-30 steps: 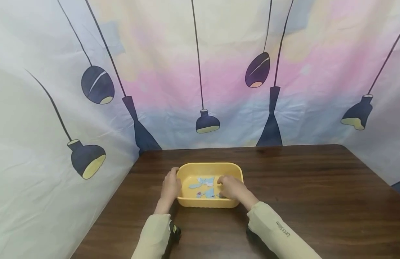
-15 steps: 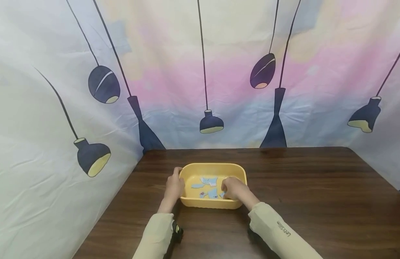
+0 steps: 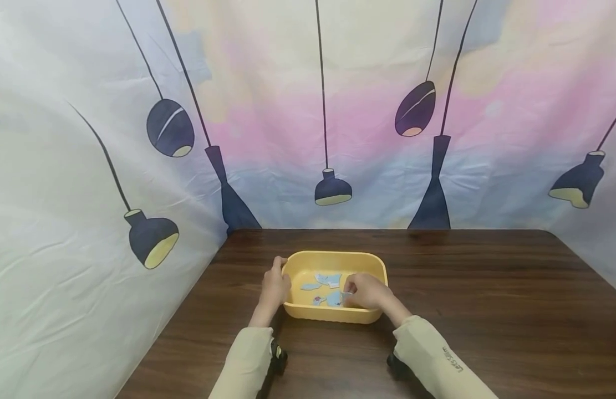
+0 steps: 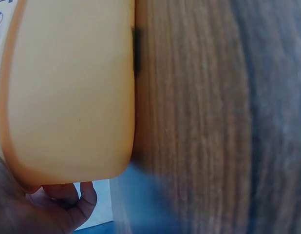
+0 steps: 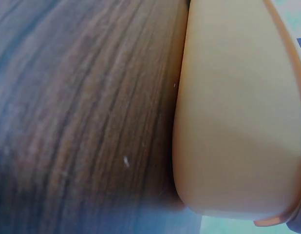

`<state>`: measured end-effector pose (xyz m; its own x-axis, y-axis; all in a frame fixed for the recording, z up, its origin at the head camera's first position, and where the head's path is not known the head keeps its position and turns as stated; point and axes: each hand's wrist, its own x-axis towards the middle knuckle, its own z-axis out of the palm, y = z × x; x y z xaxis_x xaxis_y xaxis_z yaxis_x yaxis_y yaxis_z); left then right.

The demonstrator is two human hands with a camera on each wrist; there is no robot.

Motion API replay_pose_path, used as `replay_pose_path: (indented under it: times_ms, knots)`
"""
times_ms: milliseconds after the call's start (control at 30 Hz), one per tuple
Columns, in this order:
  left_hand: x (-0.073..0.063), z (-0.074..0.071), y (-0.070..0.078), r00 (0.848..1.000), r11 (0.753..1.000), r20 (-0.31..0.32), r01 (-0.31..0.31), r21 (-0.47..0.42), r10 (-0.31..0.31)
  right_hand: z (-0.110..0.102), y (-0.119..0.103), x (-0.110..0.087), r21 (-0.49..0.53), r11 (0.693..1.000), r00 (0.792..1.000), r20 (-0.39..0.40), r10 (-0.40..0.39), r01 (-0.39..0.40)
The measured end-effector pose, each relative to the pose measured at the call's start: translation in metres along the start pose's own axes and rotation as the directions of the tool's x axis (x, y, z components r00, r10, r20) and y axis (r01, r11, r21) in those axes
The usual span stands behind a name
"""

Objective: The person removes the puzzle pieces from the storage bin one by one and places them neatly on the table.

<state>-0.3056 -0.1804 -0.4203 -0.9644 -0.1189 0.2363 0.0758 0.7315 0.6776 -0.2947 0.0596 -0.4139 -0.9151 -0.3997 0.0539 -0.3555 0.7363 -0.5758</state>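
A yellow plastic basin (image 3: 332, 315) stands on the table in the head view. Several light-blue, irregular paper-like pieces (image 3: 310, 286) lie on its floor, some with small printed marks. My left hand (image 3: 275, 284) grips the basin's left end. In the left wrist view, that hand (image 4: 43, 212) has its fingers curled behind the basin's end wall (image 4: 67, 97). Over the near right part of the basin, my right hand (image 3: 367, 291) reaches inside and pinches a small light-blue piece (image 3: 346, 293) at its fingertips. The basin wall (image 5: 238, 117) hides most of that hand in the right wrist view.
The basin stands on a dark brown wooden table (image 3: 487, 299). A fabric backdrop (image 3: 288, 122) printed with pendant lamps hangs behind and to the left. Both wrists carry black devices (image 3: 279, 357) under light sleeves.
My right fingers have come down into the basin and now pinch a light-blue piece. The left hand keeps its grip. The whole head view has shifted slightly.
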Motion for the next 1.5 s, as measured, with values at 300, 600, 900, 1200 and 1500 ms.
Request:
replay_pose_path:
  times_ms: [300, 600, 900, 1200, 1500]
  knots:
    - [0.001, 0.001, -0.004, 1.0, 0.992, -0.009, 0.008, -0.126, -0.009, -0.002, 0.004, -0.001, 0.175, 0.984, 0.996, -0.091, 0.003, 0.013]
    - [0.004, 0.002, -0.007, 0.997, 0.961, -0.049, 0.038, -0.275, -0.053, -0.009, 0.007, 0.004, 0.377, 0.925, 0.992, -0.124, 0.002, 0.045]
    - [0.003, 0.004, -0.006, 0.997, 0.945, -0.053, 0.041, -0.325, -0.061, -0.032, 0.007, 0.001, 0.603, 0.793, 0.989, -0.041, 0.14, -0.087]
    - [0.005, 0.004, -0.006, 0.996, 0.966, -0.078, 0.028, -0.256, -0.05, -0.062, 0.049, -0.023, 0.574, 0.8, 0.965, -0.065, 0.255, -0.173]
    - [0.003, 0.004, -0.008, 0.995, 0.955, -0.092, 0.011, -0.298, -0.04, -0.062, 0.087, -0.044, 0.522, 0.784, 0.917, -0.009, 0.398, -0.335]
